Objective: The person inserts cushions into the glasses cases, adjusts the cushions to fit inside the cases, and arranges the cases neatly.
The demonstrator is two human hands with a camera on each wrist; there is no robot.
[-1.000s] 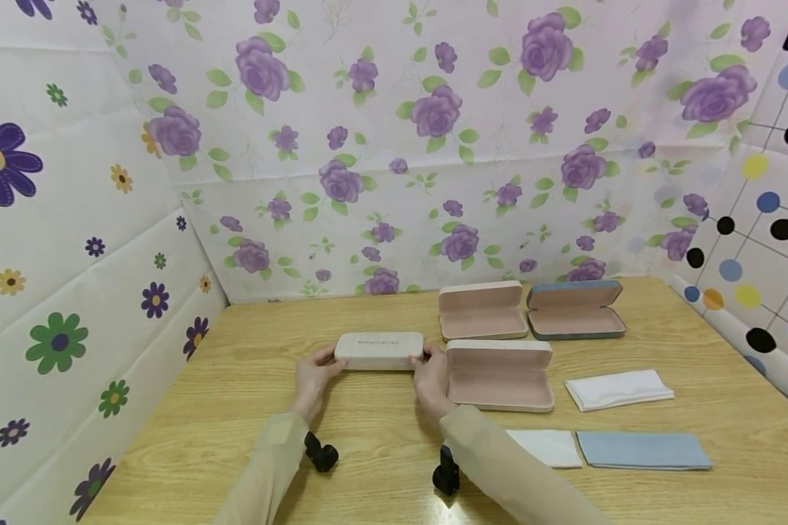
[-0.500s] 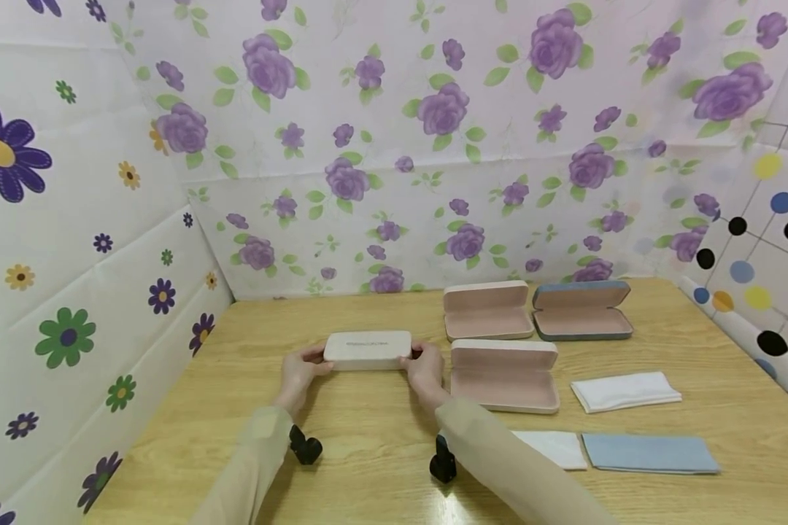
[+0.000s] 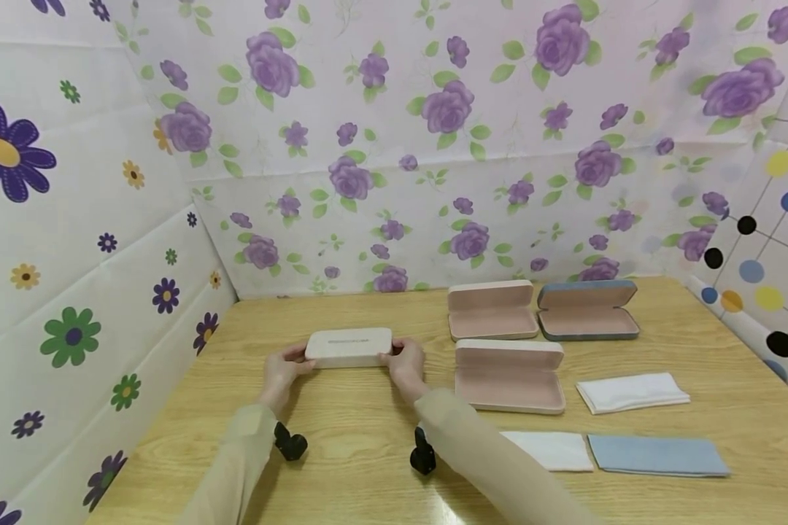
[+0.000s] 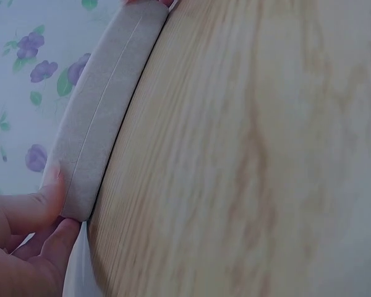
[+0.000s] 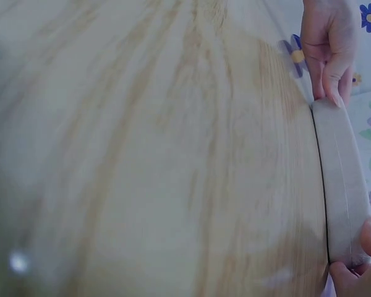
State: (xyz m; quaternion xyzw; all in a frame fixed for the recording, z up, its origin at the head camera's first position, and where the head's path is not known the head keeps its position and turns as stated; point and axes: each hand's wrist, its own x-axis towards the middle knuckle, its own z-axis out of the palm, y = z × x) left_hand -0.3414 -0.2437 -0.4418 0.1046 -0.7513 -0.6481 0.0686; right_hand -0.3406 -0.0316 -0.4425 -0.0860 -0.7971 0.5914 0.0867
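A closed white glasses case [image 3: 349, 348] with small lettering on its lid is held between both hands, close over the wooden table. My left hand [image 3: 281, 375] grips its left end, thumb on the front side and fingers behind. At the right end my right hand [image 3: 406, 366] pinches it in the same way. In the left wrist view the seam of the case [image 4: 102, 111] runs along its front side, with the left hand [image 4: 31, 241] at the near end. The right wrist view has the right hand [image 5: 362, 260] at the case's near corner, the left hand at its far end.
To the right stand three open glasses cases: a white one [image 3: 508, 390] in front, another white one [image 3: 494, 324] behind it, and a blue one [image 3: 587, 324]. Folded cloths lie nearby, white [image 3: 632, 392], white [image 3: 551, 450] and blue [image 3: 658, 456]. Patterned sheets surround the table [image 3: 341, 467].
Both hands have carried the closed white case to the left, away from the open cases. Their grip on its ends stays the same, and the head view has shifted slightly.
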